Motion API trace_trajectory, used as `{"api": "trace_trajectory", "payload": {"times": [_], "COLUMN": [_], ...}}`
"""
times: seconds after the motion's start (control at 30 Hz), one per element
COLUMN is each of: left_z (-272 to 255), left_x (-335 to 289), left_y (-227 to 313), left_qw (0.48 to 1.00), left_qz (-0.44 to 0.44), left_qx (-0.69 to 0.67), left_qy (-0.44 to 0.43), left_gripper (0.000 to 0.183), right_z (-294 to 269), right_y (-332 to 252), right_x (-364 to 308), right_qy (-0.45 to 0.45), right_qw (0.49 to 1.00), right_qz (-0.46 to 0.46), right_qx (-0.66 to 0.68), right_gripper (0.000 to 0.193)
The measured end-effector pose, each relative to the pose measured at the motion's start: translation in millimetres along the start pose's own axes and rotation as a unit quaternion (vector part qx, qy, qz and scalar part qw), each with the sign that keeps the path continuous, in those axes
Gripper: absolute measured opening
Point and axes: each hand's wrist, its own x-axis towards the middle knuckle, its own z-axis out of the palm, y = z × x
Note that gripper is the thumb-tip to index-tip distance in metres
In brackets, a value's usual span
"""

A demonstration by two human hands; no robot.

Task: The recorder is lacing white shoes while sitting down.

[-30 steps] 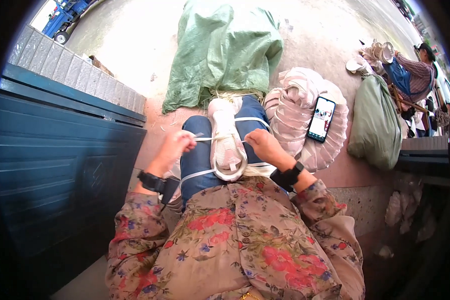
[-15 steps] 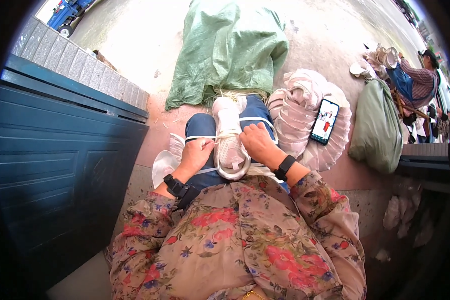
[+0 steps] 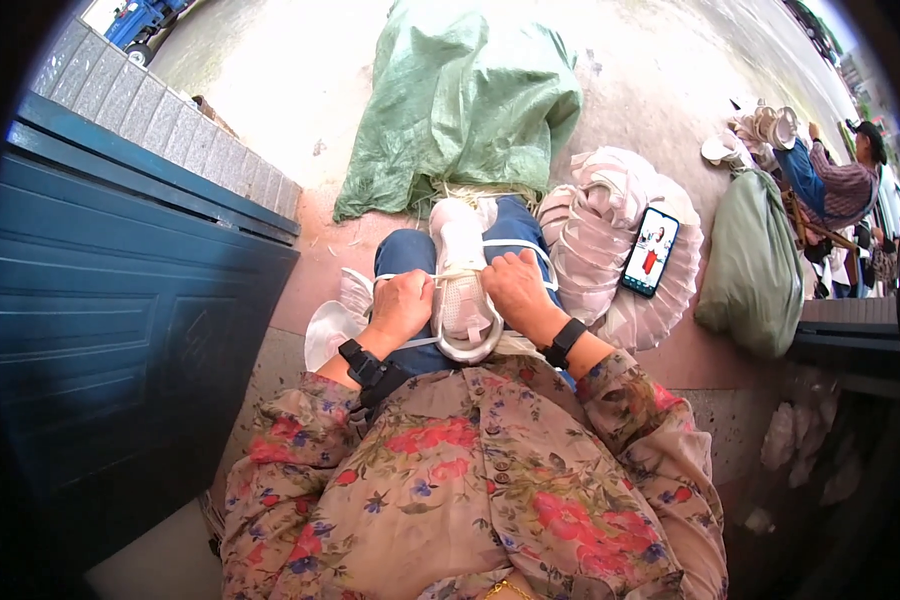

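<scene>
A pale sneaker (image 3: 465,310) lies lengthwise between my knees, its heel toward me and its toe pointing away. On its left side my left hand (image 3: 402,304) is closed with the fingers curled round a white shoelace (image 3: 442,274), which crosses the top of the shoe. Close against the shoe's right side, my right hand (image 3: 523,290) is also closed, pinching the lace; its fingertips are partly hidden. A loose pale strand loops over my right knee. Dark bands circle both wrists.
Right of my knee sits a stack of pale shoe uppers (image 3: 590,250) with a phone (image 3: 650,252) on top. Ahead lies a green woven sack (image 3: 460,100). A full green bag (image 3: 755,265) stands further right, near another person (image 3: 845,185). A blue door (image 3: 120,330) is at left.
My left hand has turned slightly and come a little nearer the sneaker. My right hand remains beside the shoe. The whole view has shifted slightly.
</scene>
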Motion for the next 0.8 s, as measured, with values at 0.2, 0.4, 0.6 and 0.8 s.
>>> {"api": "trace_trajectory", "payload": {"times": [0.2, 0.4, 0.6, 0.8], "left_z": [0, 5, 7, 8], "left_x": [1, 4, 1, -4], "left_y": [2, 4, 5, 14], "left_qw": [0.999, 0.998, 0.997, 0.987], "left_qz": [0.013, 0.034, 0.045, 0.08], "left_qx": [0.034, 0.047, 0.059, 0.099], "left_qy": [-0.005, 0.004, -0.013, 0.102], "left_gripper": [0.014, 0.016, 0.015, 0.018], "right_z": [7, 2, 5, -1], "right_y": [1, 4, 4, -2], "right_x": [-3, -3, -3, -11], "right_qy": [0.035, 0.051, 0.047, 0.045], "right_qw": [0.998, 0.995, 0.994, 0.995], "right_qz": [0.034, 0.068, 0.066, 0.083], "right_qx": [0.03, 0.058, 0.068, 0.036], "right_gripper": [0.002, 0.007, 0.011, 0.017]}}
